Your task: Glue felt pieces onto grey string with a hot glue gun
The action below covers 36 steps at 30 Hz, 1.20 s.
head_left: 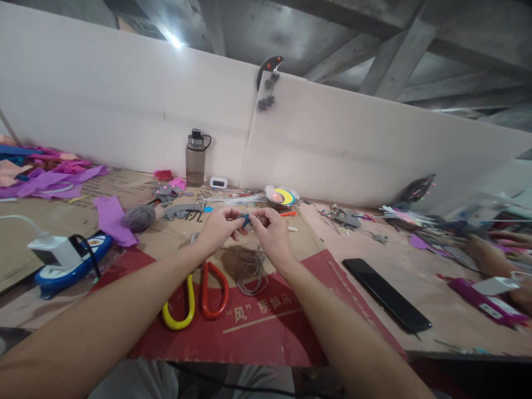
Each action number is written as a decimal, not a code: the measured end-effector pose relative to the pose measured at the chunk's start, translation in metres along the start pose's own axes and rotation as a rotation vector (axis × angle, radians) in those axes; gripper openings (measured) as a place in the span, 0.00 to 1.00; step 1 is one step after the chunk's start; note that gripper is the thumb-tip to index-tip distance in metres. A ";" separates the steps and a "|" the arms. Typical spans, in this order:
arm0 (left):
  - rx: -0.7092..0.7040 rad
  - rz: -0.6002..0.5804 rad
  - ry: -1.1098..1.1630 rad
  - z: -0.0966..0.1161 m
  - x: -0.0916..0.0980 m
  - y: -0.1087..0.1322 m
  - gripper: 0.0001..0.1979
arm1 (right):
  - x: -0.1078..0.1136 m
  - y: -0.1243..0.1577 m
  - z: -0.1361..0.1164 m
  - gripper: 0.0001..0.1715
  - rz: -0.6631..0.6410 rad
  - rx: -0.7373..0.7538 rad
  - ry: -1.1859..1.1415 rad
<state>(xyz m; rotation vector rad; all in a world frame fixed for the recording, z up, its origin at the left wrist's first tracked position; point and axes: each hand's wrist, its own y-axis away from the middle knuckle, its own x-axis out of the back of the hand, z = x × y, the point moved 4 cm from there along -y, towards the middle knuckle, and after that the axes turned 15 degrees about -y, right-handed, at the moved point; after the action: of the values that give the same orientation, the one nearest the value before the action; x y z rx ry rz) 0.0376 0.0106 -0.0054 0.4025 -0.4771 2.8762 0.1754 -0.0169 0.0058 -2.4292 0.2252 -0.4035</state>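
Note:
Both my hands are raised over the cardboard-covered table (291, 327), fingertips meeting. My left hand (219, 228) and my right hand (271, 231) are both closed in a pinch on one small blue and grey piece (246, 220) held between them. A loop of thin grey wire or string (251, 271) lies on the cardboard just below my hands. Scissors with one yellow and one red handle (199, 299) lie under my left forearm.
A black phone (386, 295) lies at the right. A blue tool with a white plug (68, 257) sits at the left, near purple felt scraps (110, 219) and a grey yarn ball (138, 217). A water bottle (195, 158) stands by the white partition. Another person's hand (486, 255) is at far right.

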 end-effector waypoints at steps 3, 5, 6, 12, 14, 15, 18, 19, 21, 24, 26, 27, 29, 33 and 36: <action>-0.002 -0.009 0.000 0.001 0.000 0.001 0.10 | 0.000 0.000 0.000 0.10 -0.001 0.017 0.004; 0.008 -0.013 0.006 0.003 0.000 0.002 0.10 | 0.001 0.000 0.000 0.10 -0.003 0.025 0.011; 0.014 -0.015 0.008 0.004 0.000 0.002 0.10 | 0.001 0.000 0.000 0.10 -0.004 0.027 0.018; 0.034 -0.039 -0.006 0.006 -0.001 0.002 0.08 | 0.002 0.000 -0.002 0.10 -0.009 0.034 0.047; 0.036 -0.058 -0.022 0.006 -0.002 0.003 0.07 | 0.002 0.000 -0.002 0.09 -0.013 0.043 0.051; 0.037 -0.066 -0.031 0.006 -0.003 0.003 0.07 | 0.002 0.000 -0.003 0.09 -0.014 0.047 0.055; 0.039 -0.083 -0.045 0.008 -0.004 0.004 0.06 | 0.002 0.000 -0.003 0.09 -0.018 0.063 0.069; 0.038 -0.086 -0.043 0.008 -0.004 0.005 0.07 | 0.002 0.000 -0.004 0.09 -0.020 0.069 0.072; 0.034 -0.093 -0.033 0.009 -0.004 0.005 0.07 | 0.002 0.000 -0.004 0.09 -0.019 0.076 0.073; 0.023 -0.109 -0.007 0.008 -0.005 0.005 0.08 | 0.003 0.000 -0.005 0.09 -0.014 0.074 0.066; 0.015 -0.112 -0.003 0.009 -0.004 0.005 0.08 | 0.003 0.000 -0.005 0.09 -0.013 0.069 0.063; 0.015 -0.109 -0.011 0.009 -0.004 0.005 0.08 | 0.004 0.000 -0.005 0.09 -0.015 0.068 0.064; 0.023 -0.093 -0.047 0.009 -0.003 0.005 0.08 | 0.005 -0.001 -0.005 0.08 -0.024 0.075 0.075; 0.039 -0.048 -0.113 0.007 0.001 0.004 0.07 | 0.007 -0.004 -0.008 0.06 -0.083 0.157 0.146; 0.045 -0.014 -0.136 0.003 0.004 0.002 0.07 | 0.007 -0.004 -0.011 0.07 -0.165 0.229 0.216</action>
<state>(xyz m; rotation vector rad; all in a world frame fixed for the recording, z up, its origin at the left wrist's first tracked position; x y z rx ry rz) 0.0342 0.0085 -0.0025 0.6101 -0.4300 2.8628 0.1787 -0.0220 0.0187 -2.1848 0.0663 -0.7267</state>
